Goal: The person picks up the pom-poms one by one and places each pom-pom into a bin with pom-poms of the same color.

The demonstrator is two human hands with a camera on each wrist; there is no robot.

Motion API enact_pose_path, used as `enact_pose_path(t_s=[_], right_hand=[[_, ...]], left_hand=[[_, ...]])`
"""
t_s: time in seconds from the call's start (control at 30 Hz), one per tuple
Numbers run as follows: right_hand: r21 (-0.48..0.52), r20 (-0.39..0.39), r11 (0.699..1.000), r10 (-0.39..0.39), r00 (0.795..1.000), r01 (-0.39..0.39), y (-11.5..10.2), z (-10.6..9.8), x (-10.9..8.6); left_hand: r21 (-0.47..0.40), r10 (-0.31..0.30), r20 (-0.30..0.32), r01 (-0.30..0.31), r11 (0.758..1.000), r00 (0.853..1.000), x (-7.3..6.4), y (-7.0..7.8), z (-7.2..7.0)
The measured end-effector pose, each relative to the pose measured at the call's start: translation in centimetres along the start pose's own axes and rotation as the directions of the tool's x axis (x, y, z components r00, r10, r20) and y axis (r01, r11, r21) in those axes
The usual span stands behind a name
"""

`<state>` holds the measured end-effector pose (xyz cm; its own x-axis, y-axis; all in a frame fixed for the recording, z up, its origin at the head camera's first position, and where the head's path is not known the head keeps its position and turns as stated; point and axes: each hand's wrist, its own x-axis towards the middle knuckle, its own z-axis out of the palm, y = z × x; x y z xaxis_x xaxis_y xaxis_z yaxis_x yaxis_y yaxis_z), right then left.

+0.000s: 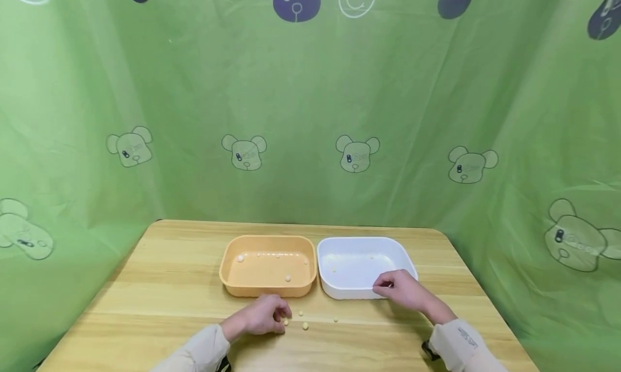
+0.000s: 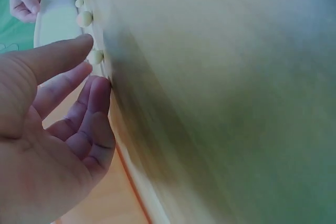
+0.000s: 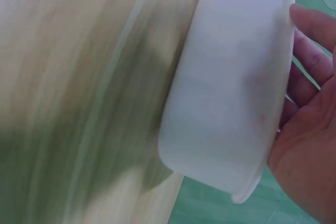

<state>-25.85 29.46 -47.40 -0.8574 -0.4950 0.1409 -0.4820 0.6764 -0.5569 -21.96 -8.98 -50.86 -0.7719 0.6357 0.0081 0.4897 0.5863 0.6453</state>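
My left hand (image 1: 264,314) is low over the table in front of the orange tray (image 1: 268,291). Its thumb and index finger stand apart on either side of a small pale yellow ball (image 2: 96,56). Another yellow ball (image 1: 305,326) and two smaller ones, a near one (image 1: 301,313) and one farther right (image 1: 336,320), lie to the right of that hand. My right hand (image 1: 405,290) is at the near right rim of the white tray (image 1: 346,294), thumb by the rim, fingers bent. Its fingertips are partly hidden behind the rim in the right wrist view; I cannot tell whether they pinch anything.
Inside the orange tray lie several small balls, among them a whitish one (image 1: 240,259) and another near its front wall (image 1: 288,279). The white tray holds small yellow bits (image 1: 333,270). Both trays stand side by side on a wooden table (image 1: 160,286), before a green curtain (image 1: 301,91).
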Motion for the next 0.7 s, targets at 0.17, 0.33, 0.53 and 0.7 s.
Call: enact_pose_path(t_s=[0.17, 0.33, 0.53, 0.7], right_hand=[[0.017, -0.008, 1.0, 0.014, 1.0, -0.014, 0.15, 0.2, -0.21], [0.009, -0.032, 1.0, 0.001, 0.999, -0.001, 0.24, 0.4, -0.18], [-0.006, -0.062, 1.0, -0.005, 0.998, 0.005, 0.38, 0.66, -0.21], [-0.01, -0.074, 1.0, 0.002, 0.997, -0.003, 0.4, 0.89, -0.34]], left_hand=[[0.064, 0.04, -0.016, -0.039, 0.997, 0.999, 0.21, 0.02, 0.21], [0.076, 0.084, -0.027, -0.081, 0.994, 0.996, 0.36, -0.01, 0.22], [0.08, 0.088, -0.018, -0.086, 0.993, 0.996, 0.5, -0.15, 0.2], [0.082, 0.063, -0.005, -0.062, 0.995, 0.998, 0.49, -0.21, 0.34]])
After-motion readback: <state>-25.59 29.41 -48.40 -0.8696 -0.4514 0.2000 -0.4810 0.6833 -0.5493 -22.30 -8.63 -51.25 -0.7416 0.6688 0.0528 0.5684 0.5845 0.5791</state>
